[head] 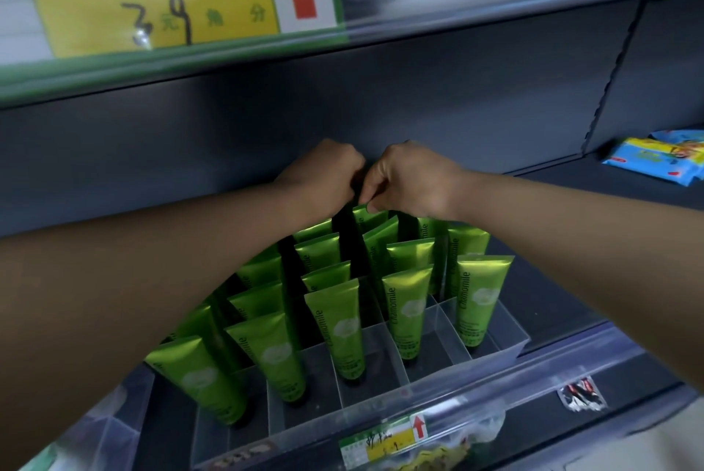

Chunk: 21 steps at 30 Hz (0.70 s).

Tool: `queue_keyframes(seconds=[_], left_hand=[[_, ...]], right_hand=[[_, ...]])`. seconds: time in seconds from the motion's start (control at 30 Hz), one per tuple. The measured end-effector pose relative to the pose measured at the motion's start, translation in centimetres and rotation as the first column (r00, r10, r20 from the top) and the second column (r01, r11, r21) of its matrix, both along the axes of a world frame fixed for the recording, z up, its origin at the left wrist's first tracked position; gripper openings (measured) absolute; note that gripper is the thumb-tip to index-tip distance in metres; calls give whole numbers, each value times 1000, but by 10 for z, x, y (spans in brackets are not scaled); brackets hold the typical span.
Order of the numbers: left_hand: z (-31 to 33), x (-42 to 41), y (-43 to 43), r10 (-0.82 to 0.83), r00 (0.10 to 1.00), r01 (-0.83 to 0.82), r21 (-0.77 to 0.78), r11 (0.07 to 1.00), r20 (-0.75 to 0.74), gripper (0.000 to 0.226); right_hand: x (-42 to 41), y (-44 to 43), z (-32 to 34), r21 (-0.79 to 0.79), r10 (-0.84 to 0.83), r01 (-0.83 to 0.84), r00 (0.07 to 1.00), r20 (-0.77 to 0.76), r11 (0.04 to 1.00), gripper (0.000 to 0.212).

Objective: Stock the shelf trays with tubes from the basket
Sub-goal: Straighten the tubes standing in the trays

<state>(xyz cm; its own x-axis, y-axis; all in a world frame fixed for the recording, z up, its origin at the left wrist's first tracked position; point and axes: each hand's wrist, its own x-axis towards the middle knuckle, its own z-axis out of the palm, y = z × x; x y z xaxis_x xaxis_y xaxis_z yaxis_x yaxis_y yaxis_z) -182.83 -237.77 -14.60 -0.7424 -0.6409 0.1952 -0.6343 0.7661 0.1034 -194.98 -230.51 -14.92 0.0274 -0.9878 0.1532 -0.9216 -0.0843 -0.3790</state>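
At centre frame, the right hand (411,181) pinches a back tube (368,218), the left hand (324,173) has an unclear grip; the tray (499,350) looks mostly filled, front gaps remaining.

Glossy green tubes (333,333) (metallic sheen); clear smooth plastic tray (491,341); matt grey shelf (552,303).

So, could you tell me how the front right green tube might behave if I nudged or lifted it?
That tube stands on its narrow cap with the wide flat end up, so it would probably tip easily; the clear tray walls should catch it. Its glossy skin may be slippery, and it looks light.
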Motion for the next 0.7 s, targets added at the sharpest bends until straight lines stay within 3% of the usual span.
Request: queue_keyframes(seconds=[0.1, 0.37, 0.7], left_hand=[[0, 0, 1, -14, 1000, 14, -27, 1000, 5, 28], [-6, 2, 1, -42, 999, 41, -46, 998, -2, 11], [-9, 3, 4, -2, 1000, 1, -68, 998, -12, 10]], right_hand=[[3, -1, -1, 5, 6, -6, 1000, -12, 1000, 18], [3, 1, -4, -13, -2, 2, 1000, -5, 1000, 18], [3, 8, -6, 18, -25, 25, 1000, 17, 1000, 22]])
